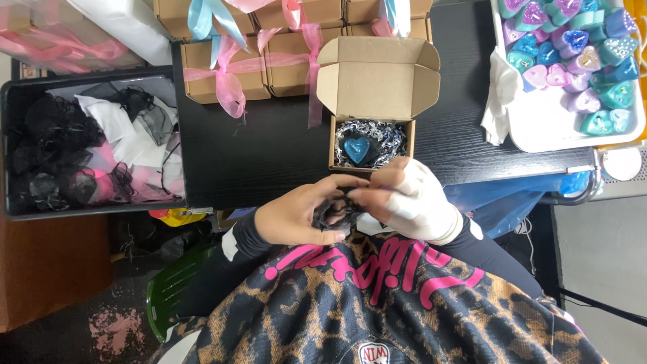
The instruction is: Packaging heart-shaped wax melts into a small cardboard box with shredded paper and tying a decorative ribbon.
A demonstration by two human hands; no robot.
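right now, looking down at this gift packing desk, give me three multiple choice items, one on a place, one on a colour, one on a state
1. Where does the open cardboard box stand?
A. on the black tabletop, just beyond the hands
B. inside the white tray
C. in the black bin on the left

2. What colour is the heart-shaped piece in that box?
A. red
B. blue
C. yellow

3. How do the left hand and right hand stand?
A. both flat on the table
B. one reaching into the tray
C. together, pinching a small black mesh pouch

Answers:
1 A, the box sits on the black tabletop right above the hands.
2 B, the heart lies glittery blue on shredded filler.
3 C, fingers of both hands close on the pouch between them.
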